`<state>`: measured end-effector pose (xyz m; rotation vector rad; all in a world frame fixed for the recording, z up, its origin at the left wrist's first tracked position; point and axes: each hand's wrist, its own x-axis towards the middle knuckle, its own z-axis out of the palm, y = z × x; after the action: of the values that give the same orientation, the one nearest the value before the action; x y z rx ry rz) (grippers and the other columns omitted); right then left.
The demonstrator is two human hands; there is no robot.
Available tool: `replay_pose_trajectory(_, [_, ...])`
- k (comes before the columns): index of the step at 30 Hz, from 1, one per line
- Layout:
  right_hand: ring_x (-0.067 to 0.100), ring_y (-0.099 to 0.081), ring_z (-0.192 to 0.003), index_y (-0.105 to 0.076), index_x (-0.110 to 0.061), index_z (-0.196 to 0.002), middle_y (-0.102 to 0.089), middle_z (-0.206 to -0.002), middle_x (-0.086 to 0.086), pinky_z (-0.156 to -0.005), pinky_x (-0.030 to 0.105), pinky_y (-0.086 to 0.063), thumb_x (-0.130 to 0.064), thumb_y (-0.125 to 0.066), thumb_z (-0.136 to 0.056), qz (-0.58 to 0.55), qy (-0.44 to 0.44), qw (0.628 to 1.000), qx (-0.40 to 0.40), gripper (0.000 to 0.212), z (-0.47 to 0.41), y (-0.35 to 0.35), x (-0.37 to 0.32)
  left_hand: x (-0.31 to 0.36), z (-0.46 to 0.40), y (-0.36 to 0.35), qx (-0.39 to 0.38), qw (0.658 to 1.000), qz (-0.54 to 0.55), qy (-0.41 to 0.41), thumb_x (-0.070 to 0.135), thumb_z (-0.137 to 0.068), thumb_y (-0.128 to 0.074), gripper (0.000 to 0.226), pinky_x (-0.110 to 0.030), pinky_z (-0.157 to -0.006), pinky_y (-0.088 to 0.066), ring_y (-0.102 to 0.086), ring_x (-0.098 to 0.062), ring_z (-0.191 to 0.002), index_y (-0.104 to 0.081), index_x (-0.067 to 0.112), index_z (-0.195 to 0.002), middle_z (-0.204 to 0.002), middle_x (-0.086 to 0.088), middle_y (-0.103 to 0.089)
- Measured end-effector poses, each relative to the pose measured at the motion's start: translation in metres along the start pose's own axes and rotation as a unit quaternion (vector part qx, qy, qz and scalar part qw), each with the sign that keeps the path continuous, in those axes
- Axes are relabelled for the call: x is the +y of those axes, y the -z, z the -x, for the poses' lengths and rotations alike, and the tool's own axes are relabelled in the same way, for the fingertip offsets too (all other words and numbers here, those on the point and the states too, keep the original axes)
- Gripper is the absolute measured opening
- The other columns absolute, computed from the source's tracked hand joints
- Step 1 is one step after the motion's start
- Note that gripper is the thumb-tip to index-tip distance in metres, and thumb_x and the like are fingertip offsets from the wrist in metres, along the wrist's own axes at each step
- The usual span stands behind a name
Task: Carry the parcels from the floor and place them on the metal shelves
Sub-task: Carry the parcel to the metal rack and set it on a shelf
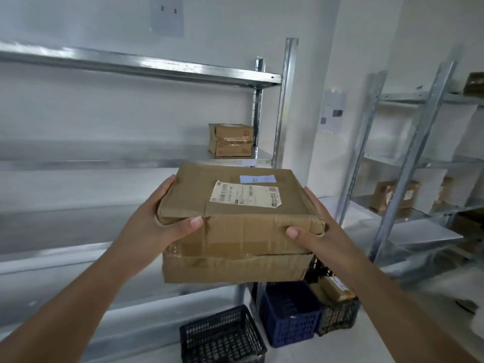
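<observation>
I hold a flat brown cardboard parcel (pixel 235 226) with a white shipping label on top, lifted in front of the metal shelves (pixel 110 163). My left hand (pixel 159 221) grips its left side, thumb on the front edge. My right hand (pixel 317 229) clasps its right side, thumb on the front corner. The parcel hangs in the air just before the middle shelf board. A smaller taped parcel (pixel 231 140) stands at the right end of that shelf, beyond the one I hold.
A second metal rack (pixel 408 163) stands to the right with brown parcels (pixel 392 197) on it. On the floor below sit a black crate (pixel 222 336), a blue crate (pixel 290 313) and a dark crate (pixel 337 313) holding a parcel. White wall behind.
</observation>
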<state>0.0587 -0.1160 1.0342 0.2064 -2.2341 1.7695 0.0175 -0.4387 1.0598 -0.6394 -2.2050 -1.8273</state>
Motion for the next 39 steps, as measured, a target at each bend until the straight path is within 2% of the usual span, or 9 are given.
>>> replay_pose_trajectory(5, [-0.014,-0.068,-0.113,-0.023,-0.06,-0.154,-0.068,-0.117,-0.045,-0.089,0.015,-0.056,-0.054,-0.093,-0.068,-0.01,0.021,1.0,-0.012,0.111,-0.043,-0.025,-0.005,0.001,-0.019,0.025,0.027,0.999,-0.005,-0.019,0.033,-0.065,-0.097,0.07,-0.022,-0.092,-0.06,-0.071,0.015,-0.098,-0.058,0.07,-0.109,-0.107,0.039,-0.073])
replay_pose_trajectory(10, [-0.016,-0.069,-0.108,-0.026,-0.051,-0.159,-0.071,-0.114,-0.043,-0.084,0.013,-0.056,-0.046,-0.091,-0.067,-0.01,0.04,0.999,-0.036,0.113,-0.071,-0.029,-0.006,0.003,-0.025,0.028,0.06,0.998,-0.01,-0.02,0.028,-0.065,-0.08,0.067,-0.006,-0.078,-0.055,-0.071,0.016,-0.095,-0.053,0.057,-0.118,-0.103,0.039,-0.073])
replay_pose_trajectory(15, [-0.014,-0.071,-0.104,-0.028,-0.046,-0.16,-0.073,-0.111,-0.041,-0.078,0.011,-0.057,-0.034,-0.088,-0.075,-0.031,0.055,0.996,-0.059,0.105,-0.093,-0.021,-0.011,0.012,-0.028,0.018,0.096,0.995,-0.008,-0.022,0.025,-0.067,-0.08,0.065,-0.007,-0.074,-0.056,-0.071,0.017,-0.091,-0.052,0.055,-0.118,-0.1,0.043,-0.072])
replay_pose_trajectory(22, [-0.011,-0.07,-0.11,-0.026,-0.052,-0.16,-0.07,-0.118,-0.042,-0.081,0.017,-0.06,-0.045,-0.09,-0.065,-0.046,0.069,0.993,-0.084,0.114,-0.111,-0.005,0.001,0.021,-0.036,0.001,0.104,0.994,-0.029,-0.024,0.029,-0.065,-0.08,0.065,-0.024,-0.085,-0.063,-0.073,0.01,-0.097,-0.054,0.058,-0.117,-0.105,0.038,-0.073])
replay_pose_trajectory(25, [-0.012,-0.068,-0.113,-0.029,-0.057,-0.156,-0.067,-0.118,-0.046,-0.083,0.016,-0.059,-0.042,-0.093,-0.072,-0.045,0.077,0.992,-0.09,0.106,-0.114,0.004,0.008,0.018,-0.039,-0.01,0.103,0.994,-0.038,-0.027,0.03,-0.065,-0.082,0.065,-0.022,-0.085,-0.062,-0.073,0.009,-0.098,-0.055,0.059,-0.116,-0.107,0.038,-0.073])
replay_pose_trajectory(30, [-0.015,-0.067,-0.112,-0.036,-0.069,-0.134,-0.064,-0.115,-0.051,-0.083,0.013,-0.058,-0.044,-0.088,-0.067,-0.034,0.079,0.991,-0.103,0.089,-0.121,0.027,0.016,0.013,-0.049,-0.034,0.101,0.993,-0.049,-0.03,0.029,-0.069,-0.093,0.069,-0.016,-0.082,-0.06,-0.073,0.007,-0.103,-0.058,0.075,-0.107,-0.113,0.033,-0.074])
replay_pose_trajectory(32, [-0.014,-0.067,-0.111,-0.036,-0.069,-0.134,-0.064,-0.116,-0.05,-0.083,0.013,-0.058,-0.047,-0.089,-0.066,-0.033,0.081,0.99,-0.11,0.088,-0.126,0.037,0.02,0.009,-0.054,-0.045,0.106,0.993,-0.05,-0.03,0.028,-0.07,-0.089,0.069,-0.017,-0.084,-0.06,-0.072,0.005,-0.106,-0.058,0.07,-0.114,-0.117,0.029,-0.074])
replay_pose_trajectory(35, [-0.016,-0.068,-0.108,-0.036,-0.067,-0.133,-0.065,-0.113,-0.05,-0.08,0.012,-0.058,-0.035,-0.083,-0.071,-0.036,0.084,0.989,-0.115,0.084,-0.137,0.054,0.03,0.004,-0.062,-0.064,0.108,0.993,-0.041,-0.029,0.028,-0.072,-0.091,0.072,-0.021,-0.087,-0.061,-0.073,0.002,-0.109,-0.055,0.058,-0.126,-0.119,0.026,-0.074])
replay_pose_trajectory(39, [-0.015,-0.068,-0.107,-0.036,-0.066,-0.134,-0.065,-0.111,-0.051,-0.079,0.013,-0.058,-0.037,-0.089,-0.073,-0.046,0.078,0.989,-0.119,0.086,-0.153,0.076,0.044,-0.002,-0.075,-0.089,0.113,0.992,-0.044,-0.022,0.039,-0.065,-0.092,0.07,-0.017,-0.083,-0.06,-0.072,0.005,-0.107,-0.057,0.07,-0.117,-0.118,0.029,-0.073])
